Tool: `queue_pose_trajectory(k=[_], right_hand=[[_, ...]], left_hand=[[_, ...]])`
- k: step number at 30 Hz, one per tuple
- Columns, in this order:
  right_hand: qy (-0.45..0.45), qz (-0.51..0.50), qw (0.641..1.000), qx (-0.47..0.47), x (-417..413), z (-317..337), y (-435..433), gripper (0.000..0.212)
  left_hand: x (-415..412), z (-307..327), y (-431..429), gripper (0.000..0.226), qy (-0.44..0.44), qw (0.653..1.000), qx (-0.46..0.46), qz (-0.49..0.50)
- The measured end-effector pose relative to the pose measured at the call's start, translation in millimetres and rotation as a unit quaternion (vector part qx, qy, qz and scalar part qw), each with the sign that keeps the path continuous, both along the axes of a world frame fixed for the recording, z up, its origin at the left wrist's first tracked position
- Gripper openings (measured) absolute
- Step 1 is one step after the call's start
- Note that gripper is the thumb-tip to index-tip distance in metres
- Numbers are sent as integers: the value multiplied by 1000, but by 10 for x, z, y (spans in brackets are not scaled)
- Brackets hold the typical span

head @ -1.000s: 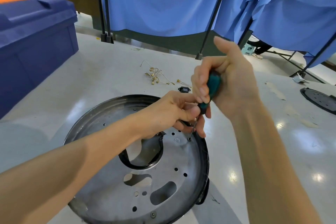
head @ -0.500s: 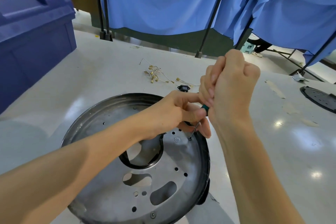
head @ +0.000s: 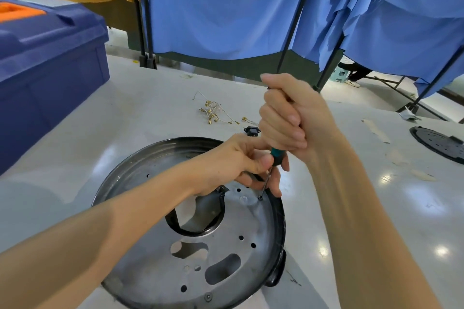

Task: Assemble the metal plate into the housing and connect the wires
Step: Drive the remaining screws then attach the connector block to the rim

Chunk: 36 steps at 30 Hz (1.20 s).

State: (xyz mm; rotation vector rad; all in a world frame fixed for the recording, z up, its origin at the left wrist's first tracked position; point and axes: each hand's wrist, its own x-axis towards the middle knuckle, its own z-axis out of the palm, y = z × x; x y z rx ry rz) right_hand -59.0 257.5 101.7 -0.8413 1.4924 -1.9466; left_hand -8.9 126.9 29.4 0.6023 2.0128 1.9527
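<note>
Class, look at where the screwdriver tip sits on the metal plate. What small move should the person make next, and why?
Probably twist the screwdriver with the right hand, pressing down. Its tip sits in a screw near the rim of the metal plate, the right hand grips the handle, and the left hand steadies the shaft.

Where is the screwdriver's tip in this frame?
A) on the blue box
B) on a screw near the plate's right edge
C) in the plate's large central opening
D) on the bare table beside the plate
B: the screwdriver, gripped by the right hand, slants down to a screw on the metal plate, close to its right edge.
</note>
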Motion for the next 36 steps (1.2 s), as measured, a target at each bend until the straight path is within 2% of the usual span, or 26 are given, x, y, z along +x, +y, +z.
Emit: queue_pose_trajectory(k=[4,10,15,19,21,24,26,29,32,36], right_hand=[[52,-117,992,0,80,-73,-125,64],[104,-291,951,-30,236,-87,-206,50],[171,-415,893,-26,307,-191,-332,68],[162,-480,861,-49,302,-240,-273,66],[140,-436,888,-45,290,-237,-201,64],[63,-214,975,2,163,-93,-46,62],[51,-94,993,41,63,3,29,63],[18,13,1000,20,24,-13,-1,63],[-8,24,1000,-7,52,-99,-60,64],[-2,-66,998,-17,117,-90,-47,65]], left_hand=[[19,-51,-57,20,-12,1000,28,6],[-17,-86,-73,20,-30,998,63,-2],[-42,-98,-102,16,-33,996,85,-8],[-30,-110,-39,17,-11,998,56,-12],[-28,-113,-16,18,-5,999,39,2],[-21,-85,-23,23,-9,1000,24,4],[-20,-57,-27,23,-14,1000,17,-6],[-20,-44,-42,21,-18,1000,16,-19],[3,-54,-72,26,-25,999,32,-28],[-16,-68,-81,23,-30,999,33,-28]])
